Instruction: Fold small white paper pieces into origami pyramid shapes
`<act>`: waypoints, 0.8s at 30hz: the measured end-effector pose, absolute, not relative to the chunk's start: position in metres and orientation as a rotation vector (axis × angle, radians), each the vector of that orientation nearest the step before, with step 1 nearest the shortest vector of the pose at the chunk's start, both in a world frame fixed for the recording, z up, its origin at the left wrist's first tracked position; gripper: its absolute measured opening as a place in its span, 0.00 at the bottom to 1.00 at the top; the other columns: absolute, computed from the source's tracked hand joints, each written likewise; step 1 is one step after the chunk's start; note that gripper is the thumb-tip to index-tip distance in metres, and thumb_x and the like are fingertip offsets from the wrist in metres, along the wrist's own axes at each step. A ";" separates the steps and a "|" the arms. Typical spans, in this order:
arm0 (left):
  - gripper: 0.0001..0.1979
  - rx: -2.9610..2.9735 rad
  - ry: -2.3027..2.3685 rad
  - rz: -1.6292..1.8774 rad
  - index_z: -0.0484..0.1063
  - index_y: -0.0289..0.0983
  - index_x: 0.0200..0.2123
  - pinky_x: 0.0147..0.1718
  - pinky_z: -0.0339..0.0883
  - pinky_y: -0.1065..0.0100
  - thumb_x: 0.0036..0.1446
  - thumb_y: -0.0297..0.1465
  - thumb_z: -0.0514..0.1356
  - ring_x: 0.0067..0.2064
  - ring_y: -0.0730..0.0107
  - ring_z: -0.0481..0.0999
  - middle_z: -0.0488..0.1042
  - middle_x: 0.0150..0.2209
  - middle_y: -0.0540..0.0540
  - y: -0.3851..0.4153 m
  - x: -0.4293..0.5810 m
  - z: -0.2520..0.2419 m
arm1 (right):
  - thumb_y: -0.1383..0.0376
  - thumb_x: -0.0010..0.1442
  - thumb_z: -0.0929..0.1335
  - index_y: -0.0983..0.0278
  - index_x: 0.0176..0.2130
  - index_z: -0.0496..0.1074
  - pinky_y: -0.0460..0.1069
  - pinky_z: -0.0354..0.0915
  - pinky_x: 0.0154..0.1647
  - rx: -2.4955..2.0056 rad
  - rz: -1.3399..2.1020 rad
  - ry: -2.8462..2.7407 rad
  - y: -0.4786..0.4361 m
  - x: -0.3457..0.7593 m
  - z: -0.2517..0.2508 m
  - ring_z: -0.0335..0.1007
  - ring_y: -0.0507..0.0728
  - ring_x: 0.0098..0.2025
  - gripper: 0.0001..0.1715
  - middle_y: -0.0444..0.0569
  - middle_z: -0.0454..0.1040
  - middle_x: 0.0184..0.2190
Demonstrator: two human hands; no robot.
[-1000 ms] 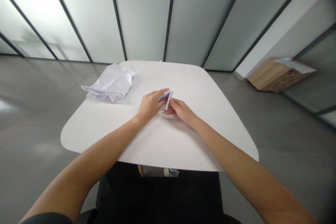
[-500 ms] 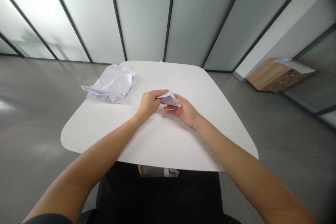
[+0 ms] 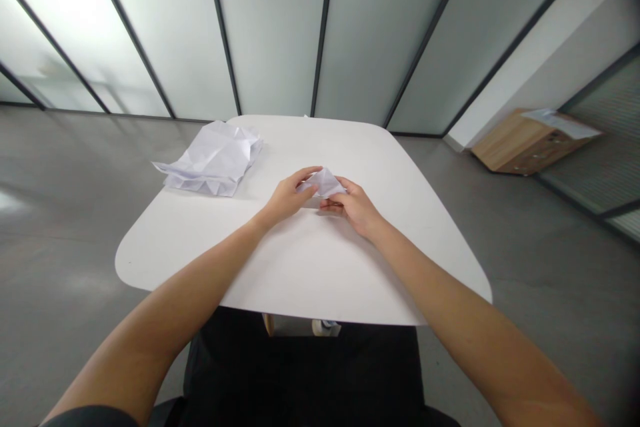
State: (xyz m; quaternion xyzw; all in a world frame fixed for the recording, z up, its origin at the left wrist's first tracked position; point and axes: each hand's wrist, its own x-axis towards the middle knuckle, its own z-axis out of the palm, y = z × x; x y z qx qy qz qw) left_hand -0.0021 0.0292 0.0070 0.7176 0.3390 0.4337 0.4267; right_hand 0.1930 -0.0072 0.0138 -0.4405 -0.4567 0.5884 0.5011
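A small piece of folded white paper [image 3: 325, 183] is held up between my two hands, over the middle of the white table [image 3: 330, 267]. Its top comes to a peak. My left hand [image 3: 291, 193] grips the left side, thumb in front and fingers behind. On the right side, my right hand [image 3: 353, 203] pinches the paper with the thumb on the near face, its other fingers curled beneath. Parts of the paper's lower edges are hidden by the fingers.
Several creased white paper sheets [image 3: 213, 157] lie stacked at the table's left edge, one corner jutting past it. Frosted glass panels [image 3: 275, 27] stand behind the table. A wooden cabinet [image 3: 515, 140] with papers on top is at the far right.
The folded paper has turned and now shows a broader peaked face towards me. My left thumb has come round to its front, and my right hand has shifted slightly right.
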 end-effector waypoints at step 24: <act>0.28 1.690 0.670 0.896 0.75 0.35 0.58 0.52 0.70 0.62 0.52 0.29 0.64 0.50 0.59 0.78 0.80 0.52 0.41 0.027 -0.010 0.017 | 0.43 0.61 0.71 0.54 0.53 0.70 0.50 0.74 0.31 -1.091 1.189 -1.159 -0.003 0.202 0.013 0.74 0.57 0.34 0.28 0.45 0.77 0.40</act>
